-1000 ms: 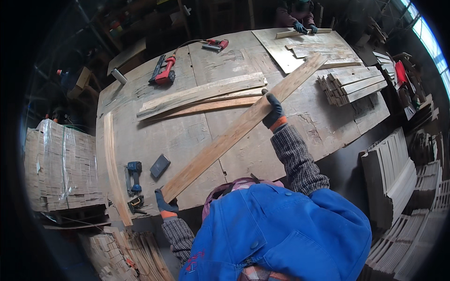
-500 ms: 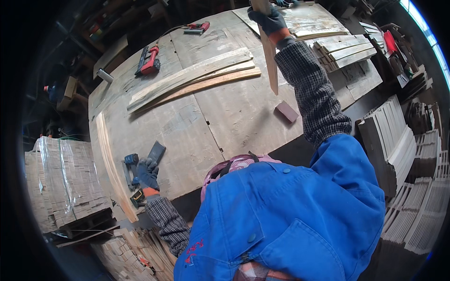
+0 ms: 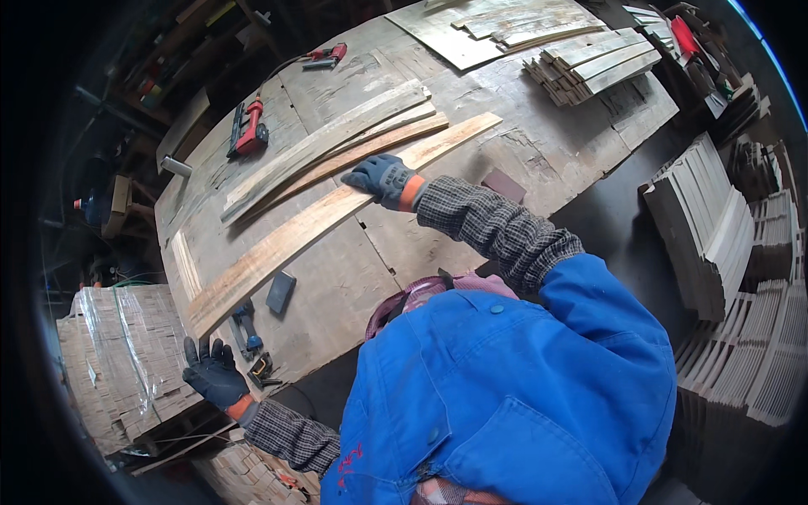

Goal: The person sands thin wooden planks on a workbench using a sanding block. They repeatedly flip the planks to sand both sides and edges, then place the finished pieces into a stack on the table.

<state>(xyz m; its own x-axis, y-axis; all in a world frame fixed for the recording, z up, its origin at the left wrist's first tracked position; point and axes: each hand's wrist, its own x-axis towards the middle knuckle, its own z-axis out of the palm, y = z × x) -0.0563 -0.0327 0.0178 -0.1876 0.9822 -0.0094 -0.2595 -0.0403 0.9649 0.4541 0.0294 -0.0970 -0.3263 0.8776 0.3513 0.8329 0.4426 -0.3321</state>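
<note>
A long pale wooden plank (image 3: 320, 217) lies slantwise across the worktable, over another light strip (image 3: 184, 261) at the left edge. Around its middle my right hand (image 3: 385, 182), in a grey glove with an orange cuff, is closed. My left hand (image 3: 214, 370), also gloved, is open beside the plank's near-left end, fingers spread and the tips close to it; whether they touch is unclear. A blue nail gun (image 3: 245, 328), partly covered by the plank, sits close by, with a dark rectangular block (image 3: 281, 292) and a yellow-black tape measure (image 3: 262, 367).
Several planks (image 3: 337, 147) lie stacked beyond the held one. Two red nail guns (image 3: 251, 133) rest at the far left near a metal cylinder (image 3: 176, 166). A brownish block (image 3: 504, 185) lies behind my right forearm. Board piles (image 3: 602, 63) occupy the far right corner; wrapped wood (image 3: 118, 362) stands left.
My right hand has brought the plank from upright at the far side down across the table, moving nearer and left. My left hand has left the blue nail gun and moved left, fingers spreading.
</note>
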